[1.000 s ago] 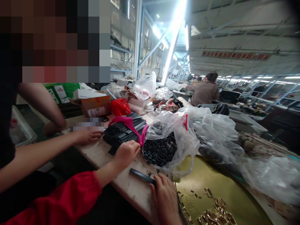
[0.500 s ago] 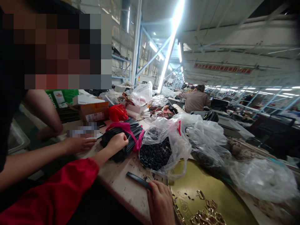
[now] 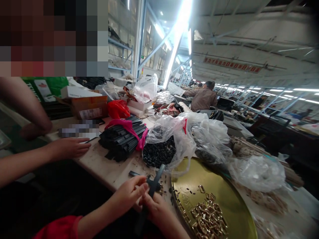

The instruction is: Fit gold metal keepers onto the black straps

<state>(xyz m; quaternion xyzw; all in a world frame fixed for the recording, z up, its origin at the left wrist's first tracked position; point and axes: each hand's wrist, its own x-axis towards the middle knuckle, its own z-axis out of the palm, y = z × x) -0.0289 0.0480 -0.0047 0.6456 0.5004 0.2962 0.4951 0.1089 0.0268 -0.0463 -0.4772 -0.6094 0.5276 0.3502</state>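
Note:
A flat black strap (image 3: 157,177) stands at a slant over the table's front edge, its lower end blurred. My right hand (image 3: 157,205) is closed around its middle. From the left, my left hand (image 3: 133,191), in a red sleeve, meets it with thumb and fingers pinched at the strap's edge. Just beyond my hands, another dark strap (image 3: 134,173) lies on the table, partly hidden. A bundle of black straps (image 3: 122,136) with a pink tie lies further back. Beside it, a clear bag holds small black loops (image 3: 159,152).
To the right, a gold tray (image 3: 234,202) carries a heap of gold buckles (image 3: 209,215). Plastic bags (image 3: 259,174) lie behind it. At left, a co-worker's hand (image 3: 68,147) rests near the table edge, by a cardboard box (image 3: 87,106) and a red bag (image 3: 118,109).
My left hand has left the strap bundle and come down to my right hand. A strap now stands tilted between my hands. The view has shifted somewhat.

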